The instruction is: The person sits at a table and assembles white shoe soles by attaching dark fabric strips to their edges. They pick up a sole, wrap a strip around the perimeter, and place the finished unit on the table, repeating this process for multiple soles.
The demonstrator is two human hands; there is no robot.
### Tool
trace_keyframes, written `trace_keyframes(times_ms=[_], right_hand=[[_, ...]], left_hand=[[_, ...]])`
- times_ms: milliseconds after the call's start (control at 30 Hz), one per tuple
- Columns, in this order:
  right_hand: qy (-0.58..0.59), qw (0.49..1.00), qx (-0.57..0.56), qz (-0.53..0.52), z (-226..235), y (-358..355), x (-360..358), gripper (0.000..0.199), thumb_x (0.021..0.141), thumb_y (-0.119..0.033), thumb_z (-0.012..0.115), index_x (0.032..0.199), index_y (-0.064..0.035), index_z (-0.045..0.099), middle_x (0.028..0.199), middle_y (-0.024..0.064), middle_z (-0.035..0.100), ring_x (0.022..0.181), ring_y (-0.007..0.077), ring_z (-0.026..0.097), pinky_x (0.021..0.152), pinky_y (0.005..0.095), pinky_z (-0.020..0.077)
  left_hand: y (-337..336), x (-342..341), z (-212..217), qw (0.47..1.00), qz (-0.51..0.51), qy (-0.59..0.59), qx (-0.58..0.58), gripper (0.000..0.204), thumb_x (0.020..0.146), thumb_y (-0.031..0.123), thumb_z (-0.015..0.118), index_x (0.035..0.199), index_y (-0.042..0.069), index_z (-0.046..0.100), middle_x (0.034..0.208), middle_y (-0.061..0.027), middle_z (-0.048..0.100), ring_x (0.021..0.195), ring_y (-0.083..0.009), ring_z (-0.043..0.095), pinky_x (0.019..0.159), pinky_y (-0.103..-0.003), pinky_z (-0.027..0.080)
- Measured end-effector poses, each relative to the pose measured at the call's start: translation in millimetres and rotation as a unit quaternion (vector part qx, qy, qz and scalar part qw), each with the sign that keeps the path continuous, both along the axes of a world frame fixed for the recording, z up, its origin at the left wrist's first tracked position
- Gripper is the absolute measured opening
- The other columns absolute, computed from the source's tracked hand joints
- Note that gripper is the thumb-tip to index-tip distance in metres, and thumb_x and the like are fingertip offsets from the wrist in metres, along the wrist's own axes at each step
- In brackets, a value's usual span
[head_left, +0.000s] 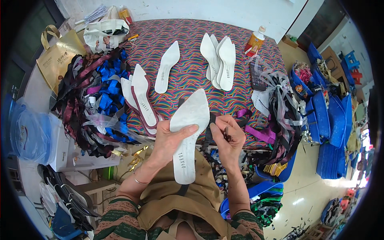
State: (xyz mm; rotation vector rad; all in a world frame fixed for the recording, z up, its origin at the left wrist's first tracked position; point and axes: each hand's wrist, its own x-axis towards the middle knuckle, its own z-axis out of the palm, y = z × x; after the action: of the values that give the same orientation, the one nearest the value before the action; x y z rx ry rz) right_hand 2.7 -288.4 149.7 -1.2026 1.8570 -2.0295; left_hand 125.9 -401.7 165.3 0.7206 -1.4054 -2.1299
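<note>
A white pointed shoe insole [191, 116] is in my left hand [170, 140], thumb pressed on its face and fingers underneath. Its toe points away from me and its heel toward my lap. At its right edge my right hand [229, 138] pinches a dark strip [212, 120]. A small dark brown object [227, 134] shows among the curled fingers of that hand; its kind is unclear. Beyond my left hand lie insoles with maroon edging [145, 104], partly overlapping. One plain insole [167, 66] lies by itself farther off, and a fanned stack of white insoles [227, 66] is right of it.
Heaps of dark and blue ribbon strips [86, 108] cover the table's left side. Right are a purple ribbon [260, 134], bundled black strips [285, 116], a dark calculator or remote [257, 76] and a drink bottle [255, 41]. Blue bins [326, 116] stand on the floor.
</note>
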Motion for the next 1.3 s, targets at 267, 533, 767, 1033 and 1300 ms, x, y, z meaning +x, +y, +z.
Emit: trace_keyframes(times_ms=[267, 533, 767, 1033, 1300], right_hand=[[-0.358, 0.913, -0.054, 0.188, 7.4, 10.0, -19.1, 0.013, 0.079, 0.010, 0.064, 0.091, 0.0042, 0.066, 0.078, 0.0004, 0.063, 0.063, 0.0092, 0.055, 0.058, 0.0231, 0.0441], [-0.253, 0.966, 0.054, 0.016, 11.1, -1.7, 7.0, 0.011, 0.085, 0.001, 0.063, 0.096, 0.0008, 0.065, 0.084, 0.0009, 0.062, 0.073, 0.0068, 0.055, 0.063, 0.0217, 0.0441], [-0.168, 0.982, 0.078, 0.021, -27.9, 12.3, 47.1, 0.009, 0.091, -0.001, 0.057, 0.097, 0.0013, 0.064, 0.073, -0.0029, 0.057, 0.061, 0.0008, 0.042, 0.049, 0.0197, 0.0318], [-0.091, 0.983, 0.148, 0.057, -27.2, 25.6, 47.6, 0.011, 0.082, 0.004, 0.053, 0.089, 0.0041, 0.061, 0.064, 0.0098, 0.051, 0.058, 0.0136, 0.049, 0.054, 0.0291, 0.0417], [-0.097, 0.989, 0.108, 0.042, -37.4, 25.8, 50.6, 0.019, 0.093, -0.008, 0.055, 0.106, 0.0022, 0.066, 0.063, -0.0078, 0.043, 0.058, 0.0015, 0.032, 0.050, 0.0211, 0.0249]], left_hand=[[2.9, 6.6, 3.4, 0.999, -0.045, 0.021, -0.004, 0.026, 0.084, 0.010, 0.073, 0.106, -0.002, 0.068, 0.092, -0.0039, 0.070, 0.076, -0.0065, 0.062, 0.066, -0.023, 0.049], [3.5, -3.9, 8.9, 0.999, -0.025, 0.003, 0.031, 0.021, 0.084, 0.009, 0.072, 0.103, -0.001, 0.070, 0.088, -0.0026, 0.070, 0.072, -0.0060, 0.061, 0.061, -0.023, 0.048], [-6.3, -3.8, 4.6, 1.000, -0.025, 0.003, 0.016, 0.020, 0.086, 0.010, 0.070, 0.102, -0.002, 0.070, 0.085, -0.0047, 0.070, 0.070, -0.0080, 0.064, 0.060, -0.023, 0.049], [1.7, -9.9, 6.1, 0.996, -0.066, 0.065, 0.005, 0.022, 0.087, 0.007, 0.066, 0.106, -0.006, 0.067, 0.090, -0.0105, 0.071, 0.080, -0.0147, 0.068, 0.070, -0.026, 0.055], [-1.5, -13.4, 0.2, 0.991, -0.061, 0.097, -0.066, 0.023, 0.088, 0.005, 0.066, 0.107, -0.007, 0.066, 0.096, -0.0105, 0.070, 0.081, -0.0125, 0.067, 0.072, -0.025, 0.054]])
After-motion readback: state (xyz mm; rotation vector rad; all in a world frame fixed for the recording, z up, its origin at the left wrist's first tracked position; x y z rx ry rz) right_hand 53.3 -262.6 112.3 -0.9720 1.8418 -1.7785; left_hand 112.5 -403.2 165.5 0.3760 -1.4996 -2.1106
